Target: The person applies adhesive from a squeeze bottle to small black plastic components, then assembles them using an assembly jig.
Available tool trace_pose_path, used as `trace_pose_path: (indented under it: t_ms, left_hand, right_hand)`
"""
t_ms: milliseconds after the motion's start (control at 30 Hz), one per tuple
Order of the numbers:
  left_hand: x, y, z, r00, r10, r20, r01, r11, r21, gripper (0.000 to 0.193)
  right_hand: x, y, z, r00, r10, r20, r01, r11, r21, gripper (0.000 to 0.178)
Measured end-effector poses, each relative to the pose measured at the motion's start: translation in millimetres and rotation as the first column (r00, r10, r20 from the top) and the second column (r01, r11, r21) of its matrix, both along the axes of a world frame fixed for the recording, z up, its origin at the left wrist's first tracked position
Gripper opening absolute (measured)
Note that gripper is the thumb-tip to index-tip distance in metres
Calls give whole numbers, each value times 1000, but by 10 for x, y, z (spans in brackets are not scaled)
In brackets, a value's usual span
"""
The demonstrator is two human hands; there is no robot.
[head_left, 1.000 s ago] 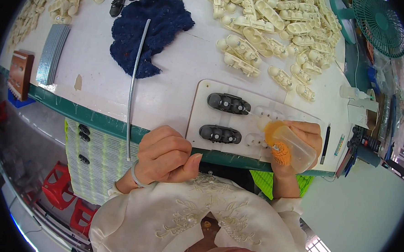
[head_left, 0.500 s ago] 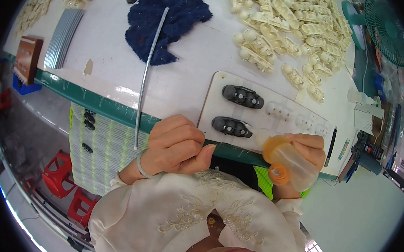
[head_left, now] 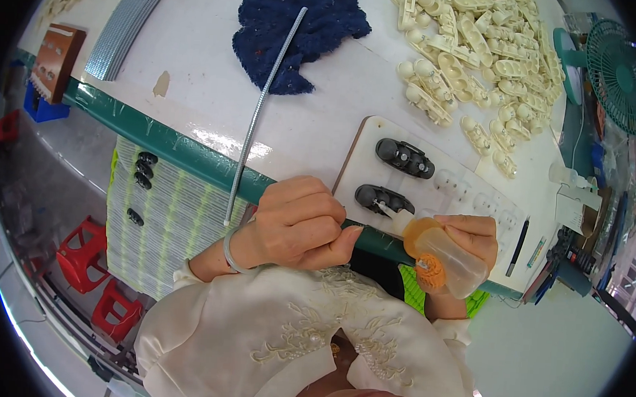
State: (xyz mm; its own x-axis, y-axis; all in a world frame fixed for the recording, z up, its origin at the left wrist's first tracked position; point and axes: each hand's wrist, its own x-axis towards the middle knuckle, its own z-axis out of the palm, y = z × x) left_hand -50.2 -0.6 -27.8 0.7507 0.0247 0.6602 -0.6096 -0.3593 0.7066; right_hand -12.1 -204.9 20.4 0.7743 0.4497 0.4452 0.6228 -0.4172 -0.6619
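Note:
My right hand [head_left: 470,242] is wrapped round a translucent squeeze bottle [head_left: 453,257] with an orange-brown shoulder and an orange, rough-looking lump on its side. The bottle lies tilted, its thin white nozzle pointing left onto the nearer black moulded part [head_left: 365,195]. A second black part [head_left: 406,158] sits beyond it. Both rest on a white board [head_left: 368,140] that also has pale, clear raised shapes [head_left: 452,182] in rows. My left hand [head_left: 302,223] is closed beside the board's left corner, at the table edge; its curled fingers hide whatever they may hold.
Cream plastic parts [head_left: 484,56] are heaped at the back right. A ridged metallic rod [head_left: 266,95] lies across a dark blue cloth [head_left: 291,24] and overhangs the green table edge [head_left: 155,143]. A black pen [head_left: 518,245] lies right of the board. Small black pieces sit on a striped cloth [head_left: 180,220].
The bottle's nozzle has moved left along the nearer black part, from its right end to its middle. The whole view has shifted, so table things appear further right. My left hand stays closed.

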Motion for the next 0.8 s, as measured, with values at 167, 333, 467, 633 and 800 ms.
trace_pose_path:
  t_ms: [167,333,467,633,800]
  left_hand:
    - [14,-10,-8,1000,2,5,-2,1000,-1,28]
    - [2,-10,-15,1000,7,2,-7,1000,2,27]
    - [8,-17,0,1000,-1,-4,1,1000,6,27]
    - [-22,5,13,998,-27,-53,29,999,32,20]
    - [2,-3,23,999,-13,-39,14,1000,27,23]
  right_hand:
    - [-39,-51,-31,999,-35,-33,37,998,47,24]
    - [-8,-107,2,999,-11,-36,12,999,33,23]
    - [-38,-101,-34,1000,-13,-22,14,999,30,23]
    - [-29,-100,-44,1000,10,-3,-10,1000,19,24]
    - [-101,-170,-9,985,-35,-168,64,984,167,22]
